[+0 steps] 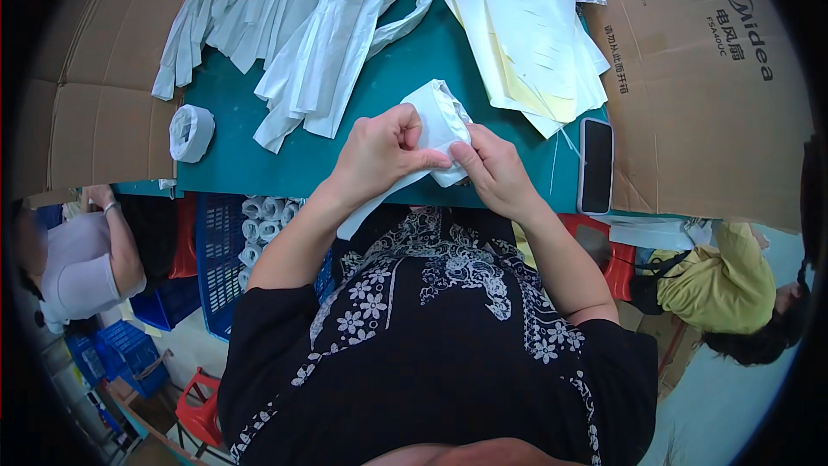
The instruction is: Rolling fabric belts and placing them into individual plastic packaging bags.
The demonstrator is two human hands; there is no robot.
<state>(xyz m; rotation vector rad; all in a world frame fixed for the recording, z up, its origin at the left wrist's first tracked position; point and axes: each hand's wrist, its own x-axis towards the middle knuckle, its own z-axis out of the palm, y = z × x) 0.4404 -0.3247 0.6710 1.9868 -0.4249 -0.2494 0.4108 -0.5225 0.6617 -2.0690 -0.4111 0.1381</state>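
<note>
Near the front edge of the table, both hands hold a partly wound white fabric strip [438, 112]. My left hand [377, 151] has its fingers curled, with the thumb stretched along the strip beside the roll. My right hand [496, 168] grips the roll's right side, thumb on top and fingers partly hidden behind it. A loose tail of the strip [366, 214] hangs below my left wrist. A finished-looking white roll [191, 133] lies at the table's left edge. Beyond my hands, long loose white strips [319, 60] are spread across the table.
Cardboard panels [112, 52] flank the green table [233, 168]. White and yellow sheets [526, 43] lie at the right, near a phone [595, 166]. A blue basket [220, 250] of white rolls stands below left. Other people sit at both sides, near red stools [200, 406].
</note>
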